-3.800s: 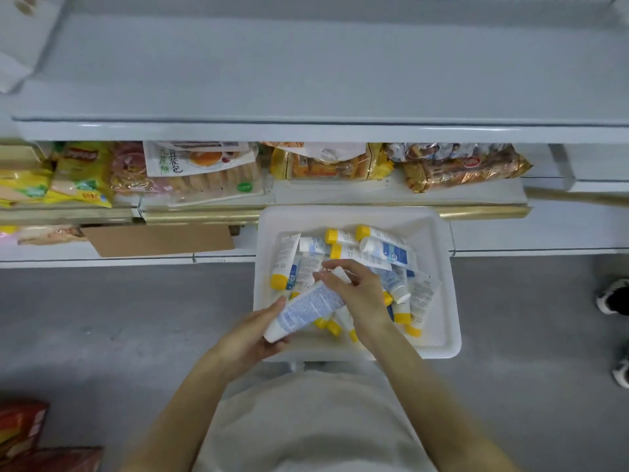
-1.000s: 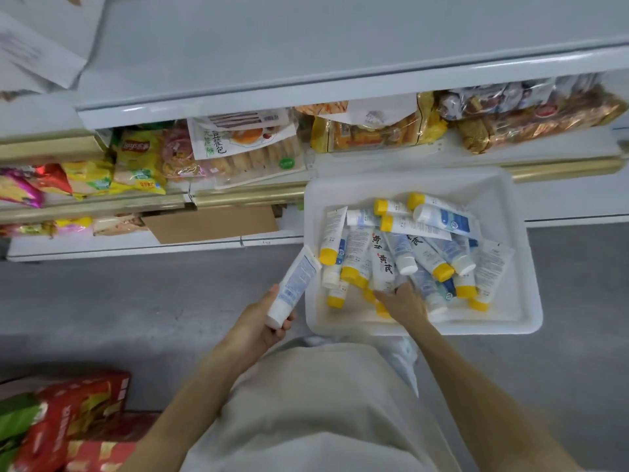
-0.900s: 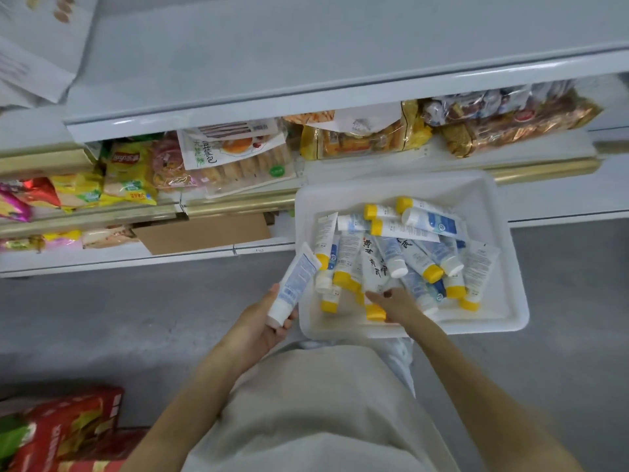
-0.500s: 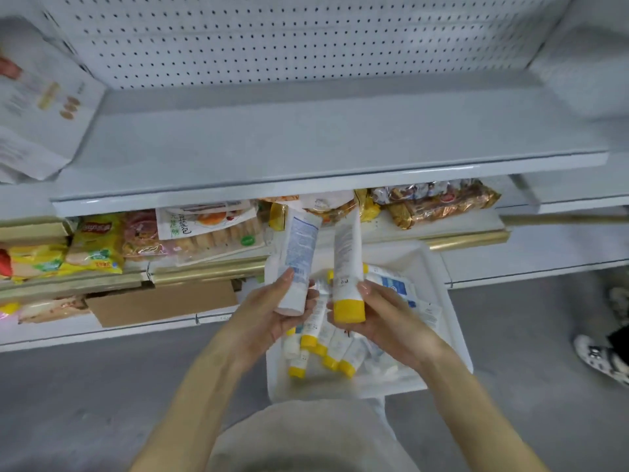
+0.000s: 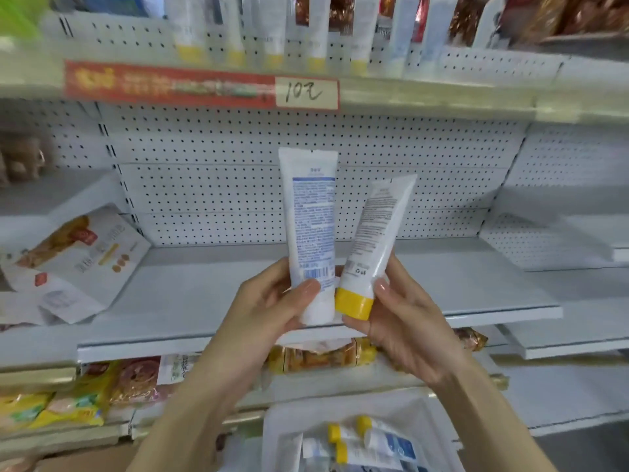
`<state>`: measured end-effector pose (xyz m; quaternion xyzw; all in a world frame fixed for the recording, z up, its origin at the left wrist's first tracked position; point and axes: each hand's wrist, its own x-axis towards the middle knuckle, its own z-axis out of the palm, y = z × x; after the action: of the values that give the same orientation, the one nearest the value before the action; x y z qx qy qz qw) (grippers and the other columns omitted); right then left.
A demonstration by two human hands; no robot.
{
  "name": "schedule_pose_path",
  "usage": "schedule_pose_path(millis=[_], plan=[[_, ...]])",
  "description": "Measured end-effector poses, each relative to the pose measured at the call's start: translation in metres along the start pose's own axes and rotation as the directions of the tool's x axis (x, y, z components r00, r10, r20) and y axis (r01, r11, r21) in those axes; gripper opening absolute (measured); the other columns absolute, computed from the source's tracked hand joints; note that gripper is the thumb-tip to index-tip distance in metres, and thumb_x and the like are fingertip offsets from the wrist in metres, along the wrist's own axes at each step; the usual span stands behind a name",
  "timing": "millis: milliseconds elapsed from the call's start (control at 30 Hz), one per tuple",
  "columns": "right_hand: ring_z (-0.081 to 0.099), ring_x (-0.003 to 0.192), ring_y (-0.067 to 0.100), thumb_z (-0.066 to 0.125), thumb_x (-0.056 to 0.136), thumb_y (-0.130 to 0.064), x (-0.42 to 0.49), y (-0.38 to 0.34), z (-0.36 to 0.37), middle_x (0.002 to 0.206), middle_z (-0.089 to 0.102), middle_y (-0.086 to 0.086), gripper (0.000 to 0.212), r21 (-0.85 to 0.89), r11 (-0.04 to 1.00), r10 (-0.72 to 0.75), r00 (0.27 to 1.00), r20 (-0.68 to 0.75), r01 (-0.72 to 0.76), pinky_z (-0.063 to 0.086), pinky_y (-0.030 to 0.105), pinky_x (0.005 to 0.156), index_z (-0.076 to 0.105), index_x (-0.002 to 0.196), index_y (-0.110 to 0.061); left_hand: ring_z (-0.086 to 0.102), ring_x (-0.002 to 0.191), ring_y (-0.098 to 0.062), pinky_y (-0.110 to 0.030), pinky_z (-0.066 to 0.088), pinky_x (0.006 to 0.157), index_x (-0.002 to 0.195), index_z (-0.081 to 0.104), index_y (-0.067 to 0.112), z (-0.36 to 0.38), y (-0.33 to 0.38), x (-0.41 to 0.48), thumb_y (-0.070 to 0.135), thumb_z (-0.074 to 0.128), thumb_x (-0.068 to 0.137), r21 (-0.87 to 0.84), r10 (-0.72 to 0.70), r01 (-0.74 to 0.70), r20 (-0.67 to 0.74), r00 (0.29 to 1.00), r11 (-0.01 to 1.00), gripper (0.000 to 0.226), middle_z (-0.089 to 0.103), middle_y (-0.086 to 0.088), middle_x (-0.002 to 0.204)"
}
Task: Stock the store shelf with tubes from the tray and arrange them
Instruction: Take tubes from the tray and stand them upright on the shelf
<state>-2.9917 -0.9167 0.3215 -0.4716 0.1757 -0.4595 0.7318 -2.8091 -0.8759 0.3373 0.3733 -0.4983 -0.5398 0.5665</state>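
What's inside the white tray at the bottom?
Tubes lie piled in the tray, some yellow-capped. Whatever lies beneath them is covered, and the tray's near part is outside the picture.

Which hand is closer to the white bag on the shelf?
Left. The left hand, holding the white-cap tube, is right of the bag; the right hand, holding the yellow-cap tube, is farther right.

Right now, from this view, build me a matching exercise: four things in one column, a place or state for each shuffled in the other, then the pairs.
Things:
1. blue-print tube
2. grey-print tube
3. tray
4. red price strip

Places or states:
A. on the upper shelf, along its front edge
B. yellow cap, tilted
C. low in view, holding more tubes
D. white cap, upright

Pairs: 1-D, 2-B, 3-C, 4-A
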Motion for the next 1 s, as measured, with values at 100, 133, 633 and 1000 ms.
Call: schedule_pose_path(millis=[100,133,633,1000], plan=[[0.063,0.105,0.031,0.084,0.069,-0.028,0.023,-0.024,0.021,0.127,0.060,0.021,0.068,0.036,0.998,-0.044,0.999,0.019,0.044,0.055,0.035,0.072,0.056,0.130,-0.016,0.066,0.105,-0.015,-0.027,0.055,0.083,0.111,0.070,0.026,-0.012,0.028,0.016,0.037,0.070,0.070,0.054,0.106,-0.106,0.006,0.994,0.993,0.042,0.071,0.002,0.113],[0.065,0.102,0.030,0.088,0.063,-0.029,0.031,-0.031,0.028,0.124,0.062,0.021,0.071,0.047,0.997,-0.064,0.998,0.005,0.063,0.055,0.034,0.069,0.059,0.126,-0.015,0.066,0.105,-0.014,-0.028,0.056,0.083,0.109,0.071,0.029,-0.016,0.038,0.021,0.040,0.069,0.068,0.056,0.129,-0.129,-0.003,0.992,0.990,0.043,0.071,0.003,0.112],[0.069,0.100,0.018,0.063,0.079,-0.026,0.146,-0.151,0.124,0.110,0.069,0.001,0.035,-0.396,0.861,-0.320,0.945,0.063,0.318,0.059,0.039,0.079,0.060,0.113,-0.031,0.066,0.089,-0.014,-0.016,0.051,0.073,0.104,0.065,0.024,-0.095,0.216,0.120,0.029,0.064,0.087,0.612,0.652,-0.416,-0.224,0.725,0.673,0.018,0.070,0.007,0.096],[0.055,0.103,0.018,0.064,0.091,-0.018,0.333,-0.173,0.139,0.126,0.055,0.006,0.045,-0.794,0.590,-0.326,0.943,-0.068,0.147,0.048,0.025,0.072,0.041,0.130,-0.011,0.060,0.097,-0.024,-0.034,0.039,0.069,0.112,0.048,0.024,-0.136,0.205,0.217,0.051,0.045,0.094,0.956,0.632,0.114,-0.266,0.728,0.272,0.033,0.062,0.005,0.107]])
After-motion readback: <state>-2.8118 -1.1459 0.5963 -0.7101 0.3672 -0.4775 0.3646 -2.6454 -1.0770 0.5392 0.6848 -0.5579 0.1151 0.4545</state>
